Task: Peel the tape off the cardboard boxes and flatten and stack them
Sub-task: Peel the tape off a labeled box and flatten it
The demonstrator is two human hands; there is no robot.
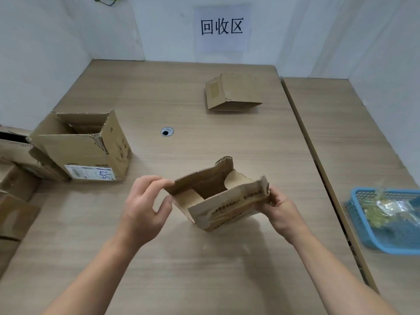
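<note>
a small box point(218, 196) is being held between the two hands in the near middle of the view, over the tabletop point(204, 269). it is being kept tilted, its open side facing up and towards the camera, so that the inner flaps are being shown. the left hand point(143, 205) is being kept at the small box's left corner, where the edge of the far wall is being pinched between thumb and fingertips. the right hand point(280, 206) is being kept at the right end, where the crumpled wall is being gripped by curled fingers. the small box is thus being spanned from both sides, with the hands well apart. a line of print point(236, 203) is being shown along the near wall.

to the left, a big box point(84, 146) is being left upright and open on the tabletop, a label point(89, 172) being carried low on its near wall. more boxes point(13, 155) are being cut off by the left edge. a flat box point(231, 93) is lying at the far side of the tabletop, well apart from the hands. at the right, a blue basket point(391, 242) holding crumpled clear scraps point(386, 209) is resting on a second tabletop point(352, 144). a sign point(221, 27) is hanging on the back wall.
</note>
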